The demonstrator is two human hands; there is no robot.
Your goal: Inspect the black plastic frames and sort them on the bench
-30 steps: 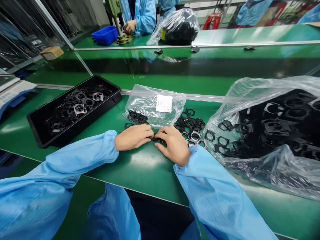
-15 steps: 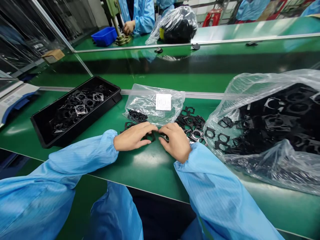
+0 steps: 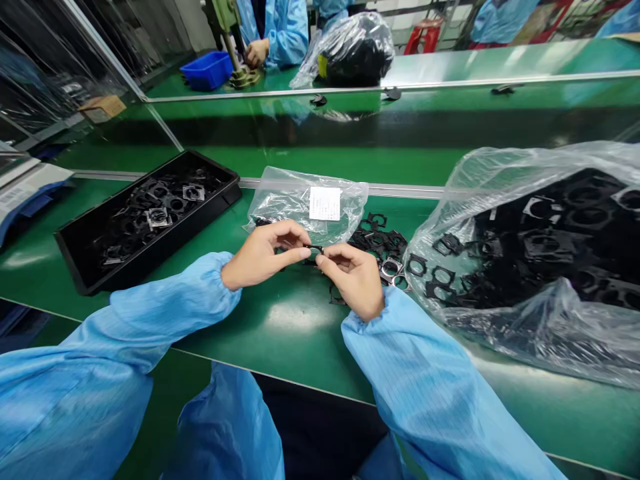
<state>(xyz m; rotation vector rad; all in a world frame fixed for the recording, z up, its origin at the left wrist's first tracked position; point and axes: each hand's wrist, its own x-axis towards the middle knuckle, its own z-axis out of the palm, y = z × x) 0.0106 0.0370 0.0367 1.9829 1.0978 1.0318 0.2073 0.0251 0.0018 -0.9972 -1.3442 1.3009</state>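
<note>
Between my hands is a small black plastic frame (image 3: 315, 249) with a round opening, held a little above the green bench. My left hand (image 3: 267, 253) pinches its left side between thumb and fingers. At its right edge, the thumb and forefinger of my right hand (image 3: 354, 277) are closed on the same part. Another black frame lies on the bench, partly covered by my right hand. Just beyond, a loose pile of black frames (image 3: 377, 240) sits beside a clear bag (image 3: 285, 193) with a white label (image 3: 325, 203). Small black parts at that bag's mouth are mostly hidden by my left hand.
A black tray (image 3: 150, 257) of frames stands at left. The large clear bag (image 3: 465, 180) at right spills black frames. Across the divider are a blue bin (image 3: 207, 71), a wrapped black bundle (image 3: 357, 57) and a co-worker's hand (image 3: 257, 53) beside a green press.
Both hands have risen slightly from the bench, and the black frame now shows between my fingertips. A frame on the bench has come into sight beside my right hand.
</note>
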